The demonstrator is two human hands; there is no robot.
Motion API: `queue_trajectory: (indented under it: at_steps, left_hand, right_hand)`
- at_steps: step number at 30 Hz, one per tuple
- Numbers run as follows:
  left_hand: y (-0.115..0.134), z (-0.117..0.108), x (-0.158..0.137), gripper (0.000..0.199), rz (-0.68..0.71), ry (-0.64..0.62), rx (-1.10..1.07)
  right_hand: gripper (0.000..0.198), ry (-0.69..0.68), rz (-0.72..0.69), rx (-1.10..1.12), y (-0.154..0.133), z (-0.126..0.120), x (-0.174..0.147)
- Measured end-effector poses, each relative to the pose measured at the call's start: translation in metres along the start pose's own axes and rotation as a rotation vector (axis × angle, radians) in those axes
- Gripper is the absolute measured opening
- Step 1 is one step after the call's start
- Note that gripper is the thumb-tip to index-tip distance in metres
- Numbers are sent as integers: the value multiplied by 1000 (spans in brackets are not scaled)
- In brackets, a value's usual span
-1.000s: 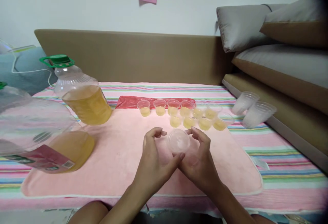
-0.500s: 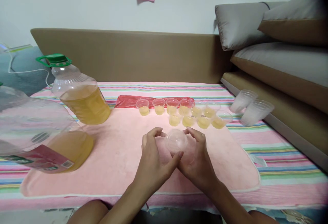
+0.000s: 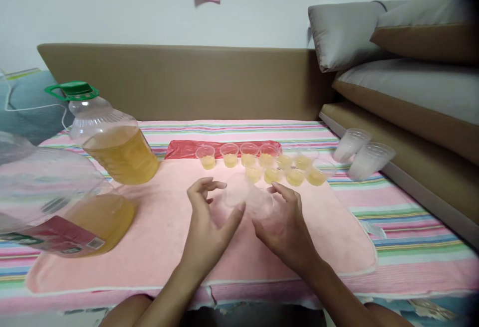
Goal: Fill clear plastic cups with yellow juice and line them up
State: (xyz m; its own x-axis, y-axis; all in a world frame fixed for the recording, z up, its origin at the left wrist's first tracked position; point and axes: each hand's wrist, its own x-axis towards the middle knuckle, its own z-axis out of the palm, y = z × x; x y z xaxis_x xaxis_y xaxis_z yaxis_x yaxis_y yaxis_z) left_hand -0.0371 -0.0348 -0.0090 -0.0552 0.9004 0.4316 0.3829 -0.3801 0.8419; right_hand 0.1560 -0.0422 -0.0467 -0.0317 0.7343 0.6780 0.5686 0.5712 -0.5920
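Note:
Over the pink mat (image 3: 157,247), my left hand (image 3: 207,217) curls its fingers and thumb around a clear plastic cup (image 3: 235,192), blurred and tipped. Just right of it, my right hand (image 3: 288,227) grips another clear plastic cup (image 3: 261,205), also tilted. The two cups overlap in view; whether one still sits partly inside the other I cannot tell. Behind my hands stand several small cups of yellow liquid (image 3: 230,160) in two rough rows.
Two large clear jugs of yellow liquid, one green-capped (image 3: 123,157) and a nearer one (image 3: 101,222), stand at left. Stacked empty cups (image 3: 370,161) lie at right beside grey-brown cushions (image 3: 411,87). A red plastic bag (image 3: 179,149) lies behind the filled cups.
My left hand has moved left, away from my right hand. The single cup shape between them now shows as two tilted cups pulled apart.

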Motion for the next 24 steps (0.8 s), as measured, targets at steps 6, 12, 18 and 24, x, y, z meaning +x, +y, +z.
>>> queue_trajectory:
  at_steps: [6, 12, 18, 24]
  left_hand:
    - [-3, -25, 17, 57, -45, 41, -19]
    - [-10, -36, 18, 62, 57, -121, 295]
    - [-9, -36, 12, 62, 80, -253, 439]
    - [-9, -35, 13, 64, 115, -296, 480]
  right_hand:
    - [68, 152, 77, -151, 20, -23, 3]
    - [94, 543, 174, -359, 73, -101, 11]
    - [96, 851, 415, -524, 151, -172, 0]
    - [90, 926, 686, -452, 179, -195, -6]
